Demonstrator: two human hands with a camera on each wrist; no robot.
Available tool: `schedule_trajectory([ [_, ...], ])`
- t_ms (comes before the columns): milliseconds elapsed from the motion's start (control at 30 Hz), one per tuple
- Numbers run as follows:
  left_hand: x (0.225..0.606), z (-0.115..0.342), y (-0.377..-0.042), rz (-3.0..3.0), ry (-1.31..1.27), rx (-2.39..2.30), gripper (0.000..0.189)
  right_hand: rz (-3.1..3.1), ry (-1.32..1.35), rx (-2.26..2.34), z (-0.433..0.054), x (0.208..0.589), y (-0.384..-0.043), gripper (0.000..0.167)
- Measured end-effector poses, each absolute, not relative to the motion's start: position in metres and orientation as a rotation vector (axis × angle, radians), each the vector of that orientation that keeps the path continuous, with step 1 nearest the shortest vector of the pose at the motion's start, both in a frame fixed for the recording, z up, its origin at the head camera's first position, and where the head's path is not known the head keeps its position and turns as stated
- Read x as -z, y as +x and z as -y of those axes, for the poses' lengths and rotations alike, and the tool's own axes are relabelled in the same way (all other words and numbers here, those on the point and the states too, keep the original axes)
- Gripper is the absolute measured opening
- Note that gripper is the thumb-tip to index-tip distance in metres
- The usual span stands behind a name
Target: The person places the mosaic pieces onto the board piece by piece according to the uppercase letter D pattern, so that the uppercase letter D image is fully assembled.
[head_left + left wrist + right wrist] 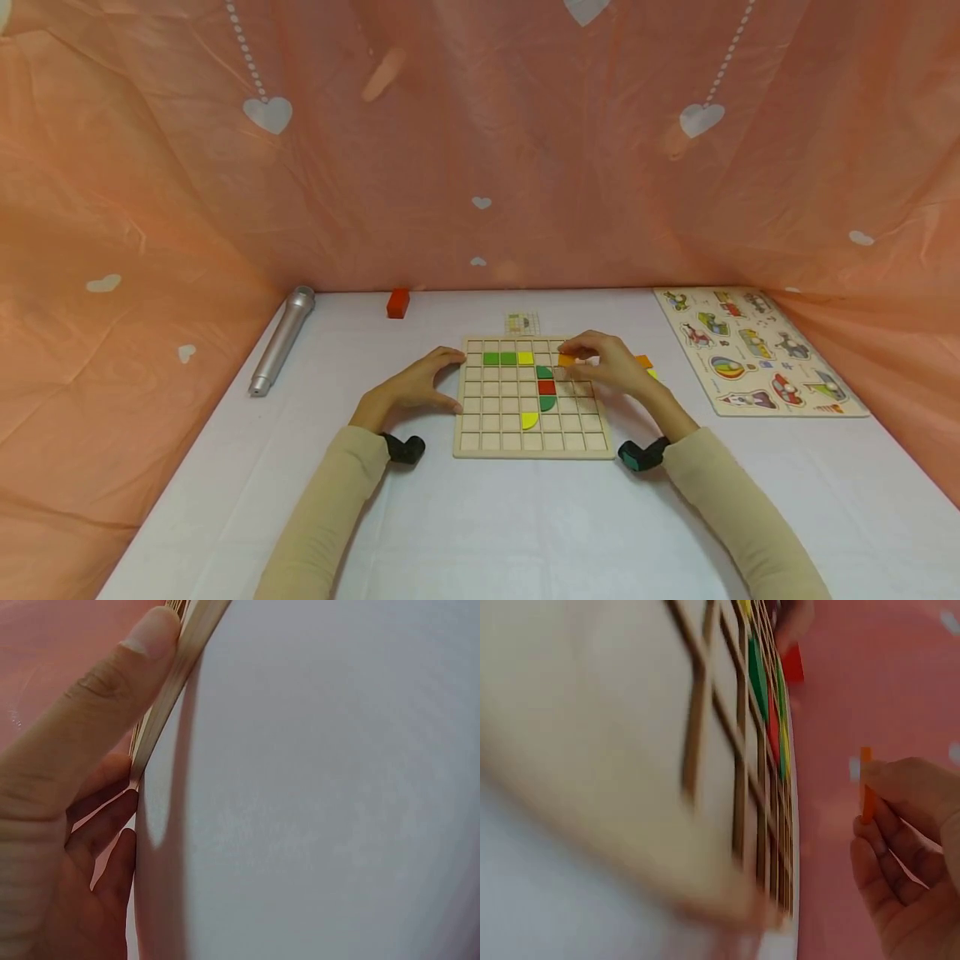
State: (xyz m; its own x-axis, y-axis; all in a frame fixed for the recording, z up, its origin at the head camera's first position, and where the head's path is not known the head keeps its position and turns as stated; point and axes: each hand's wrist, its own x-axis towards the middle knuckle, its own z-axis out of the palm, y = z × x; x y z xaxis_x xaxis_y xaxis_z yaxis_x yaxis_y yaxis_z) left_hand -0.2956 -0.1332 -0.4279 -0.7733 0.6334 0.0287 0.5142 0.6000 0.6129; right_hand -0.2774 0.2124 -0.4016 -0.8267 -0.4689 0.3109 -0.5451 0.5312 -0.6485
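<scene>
A wooden grid board [534, 455] lies on the table with green, yellow and red tiles in some of its squares. My left hand [415, 383] rests against its left edge, thumb [112, 701] and fingers spread apart and touching the side. Above the board's upper right part, my right hand [613, 367] pinches a thin orange tile [866, 787] between thumb and fingers. In the right wrist view this tile is held clear of the grid. Further orange and yellow pieces [644, 362] lie right of the board, partly hidden behind the right hand.
A small pattern card [522, 322] lies just behind the board. At the back left are a red block [398, 303] and a silver microphone-shaped cylinder [282, 342]. A picture puzzle board [757, 354] lies at the right. Pink curtain [480, 150] encloses the table's back and sides.
</scene>
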Motion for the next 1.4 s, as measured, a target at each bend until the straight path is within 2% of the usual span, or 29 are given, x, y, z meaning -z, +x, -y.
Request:
schedule_trajectory([
  [200, 0.429, 0.134, -0.296, -2.640, 0.969, -0.913, 0.084, 2.588, 1.158, -1.226, -0.174, 0.402, -0.260, 0.028],
  [467, 0.430, 0.133, -0.296, -2.636, 0.976, -0.930, 0.083, 2.659, 1.299, -1.184, -0.147, 0.413, -0.243, 0.023],
  [1067, 0.428, 0.133, -0.295, -2.634, 0.936, -0.921, 0.084, 2.759, 1.304, -1.079, -0.143, 0.424, -0.243, 0.028],
  [1400, 0.427, 0.133, -0.294, -2.634, 0.934, -0.927, 0.085, 2.793, 1.263, -1.028, -0.141, 0.421, -0.241, 0.026],
])
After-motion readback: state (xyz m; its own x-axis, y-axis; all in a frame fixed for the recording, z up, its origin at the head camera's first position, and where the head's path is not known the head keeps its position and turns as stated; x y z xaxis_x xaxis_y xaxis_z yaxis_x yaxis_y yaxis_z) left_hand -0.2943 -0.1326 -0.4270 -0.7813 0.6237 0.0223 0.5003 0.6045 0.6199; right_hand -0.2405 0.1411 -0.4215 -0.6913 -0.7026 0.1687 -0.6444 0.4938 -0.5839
